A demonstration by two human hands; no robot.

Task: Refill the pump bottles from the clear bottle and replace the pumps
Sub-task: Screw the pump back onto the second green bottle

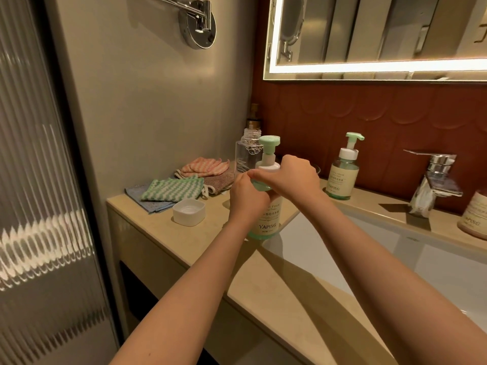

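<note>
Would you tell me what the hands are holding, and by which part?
Both hold the green pump bottle: left hand around its upper body, right hand at its shoulder.

Dim, warm light from the glowing mirror frame [369, 66] above and right of the fingers [257, 176]; the tap [432, 185] casts a hard shadow on the table [200, 239]. Glare streaks the ribbed glass [39, 233] leftward; edges bow.

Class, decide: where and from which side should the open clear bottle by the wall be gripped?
Wrap the straight body of the clear bottle, below its threaded neck, coming from the left over the cloths; the held pump bottle blocks its right. It stands upright, uncapped.
</note>
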